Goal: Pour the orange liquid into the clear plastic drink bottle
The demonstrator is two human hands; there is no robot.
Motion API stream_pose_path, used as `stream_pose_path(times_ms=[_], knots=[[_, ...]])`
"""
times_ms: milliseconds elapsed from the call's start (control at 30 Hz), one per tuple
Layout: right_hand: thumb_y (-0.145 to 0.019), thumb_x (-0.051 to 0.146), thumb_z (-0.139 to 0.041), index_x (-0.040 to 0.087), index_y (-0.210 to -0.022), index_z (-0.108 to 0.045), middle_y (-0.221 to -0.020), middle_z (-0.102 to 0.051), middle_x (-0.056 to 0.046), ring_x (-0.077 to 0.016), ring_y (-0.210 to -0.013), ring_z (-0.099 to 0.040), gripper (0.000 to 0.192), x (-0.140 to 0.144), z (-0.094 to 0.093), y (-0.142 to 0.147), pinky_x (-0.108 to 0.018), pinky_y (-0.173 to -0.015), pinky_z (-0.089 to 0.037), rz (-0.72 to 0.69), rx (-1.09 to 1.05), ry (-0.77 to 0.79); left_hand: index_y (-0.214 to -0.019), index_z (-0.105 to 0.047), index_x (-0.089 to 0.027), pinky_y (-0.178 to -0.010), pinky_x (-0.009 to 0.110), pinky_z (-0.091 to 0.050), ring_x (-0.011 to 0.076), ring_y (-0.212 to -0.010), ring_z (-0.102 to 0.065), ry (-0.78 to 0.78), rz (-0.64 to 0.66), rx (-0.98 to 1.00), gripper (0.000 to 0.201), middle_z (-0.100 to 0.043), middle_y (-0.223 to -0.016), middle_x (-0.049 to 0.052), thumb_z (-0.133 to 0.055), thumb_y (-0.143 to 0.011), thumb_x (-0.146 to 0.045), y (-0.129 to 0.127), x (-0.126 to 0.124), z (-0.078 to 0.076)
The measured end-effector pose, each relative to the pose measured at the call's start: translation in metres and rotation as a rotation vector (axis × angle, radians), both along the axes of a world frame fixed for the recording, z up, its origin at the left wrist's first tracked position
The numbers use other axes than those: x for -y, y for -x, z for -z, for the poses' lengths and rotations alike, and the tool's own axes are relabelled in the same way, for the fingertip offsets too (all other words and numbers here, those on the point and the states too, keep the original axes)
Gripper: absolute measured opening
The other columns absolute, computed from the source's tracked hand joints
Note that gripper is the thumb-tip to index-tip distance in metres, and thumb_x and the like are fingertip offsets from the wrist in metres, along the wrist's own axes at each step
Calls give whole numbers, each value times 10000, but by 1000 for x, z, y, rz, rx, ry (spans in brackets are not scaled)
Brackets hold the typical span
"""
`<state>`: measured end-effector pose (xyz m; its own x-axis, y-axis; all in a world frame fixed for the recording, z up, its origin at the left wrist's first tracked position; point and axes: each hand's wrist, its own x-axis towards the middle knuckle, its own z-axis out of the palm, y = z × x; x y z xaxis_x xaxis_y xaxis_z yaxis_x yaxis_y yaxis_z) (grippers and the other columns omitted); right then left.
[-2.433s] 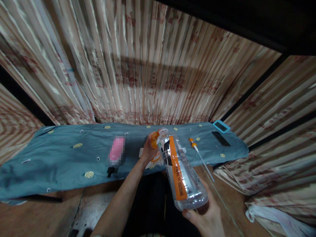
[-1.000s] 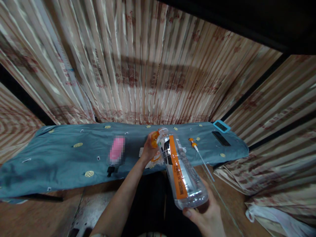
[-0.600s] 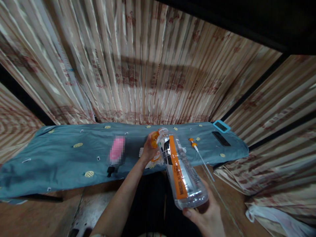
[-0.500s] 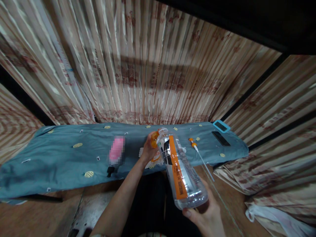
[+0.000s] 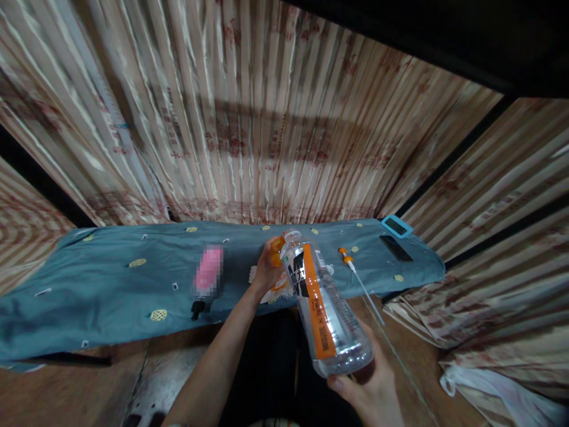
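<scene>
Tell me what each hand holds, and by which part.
Right hand grips the clear bottle by its base; left hand pinches the orange cap beside its neck.

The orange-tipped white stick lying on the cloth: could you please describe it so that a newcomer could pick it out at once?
Start at the long blue-grey cloth below the striped curtain. Just right of the clear bottle held in the right hand, the thin white stick slants off the cloth's near edge. Its orange tip and slimness set it apart from the flat dark devices further right.
</scene>
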<state>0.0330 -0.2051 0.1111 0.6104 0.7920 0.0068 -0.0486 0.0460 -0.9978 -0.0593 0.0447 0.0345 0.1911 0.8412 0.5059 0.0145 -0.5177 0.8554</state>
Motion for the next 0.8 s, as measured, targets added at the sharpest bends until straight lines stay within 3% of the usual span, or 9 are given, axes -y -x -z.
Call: stream_pose_path(times_ms=[167,367,600,800], knots=[[-397,440,-916,246,-1176,-573,-1014,-764,-14,-215,-915,-720,873,1,2,0,-213,-785,-540,3,51,14,-1215,-440,-206,-891,385,-501,221,-992,-620,3,-10,-3,606,-609,-1144,78,-715,-675,-208,0,0,0],[-419,471,-903,257,-1222,-571,-1164,-704,-9,-209,-1043,-668,894,0,0,-1,-192,-869,-497,1,110,-16,-1218,-429,-211,-892,360,-501,209,-1019,-614,-9,3,6,597,-600,-1162,75,-707,-690,-205,0,0,0],[-410,429,-919,283,-1198,-569,-1056,-746,22,-180,-935,-701,875,0,0,2,-175,-806,-518,-10,13,-31,-1215,-430,-205,-926,381,-485,224,-1055,-601,-3,-8,-17,617,-590,-1183,84,-717,-670,-196,0,0,0],[-362,425,-931,266,-1165,-605,-1066,-743,11,-184,-967,-689,881,0,-1,4,-165,-813,-517,42,-29,-17,-1227,-419,-207,-910,376,-490,215,-1019,-612,-10,-3,-13,613,-599,-1159,78,-703,-684,-194,0,0,2]])
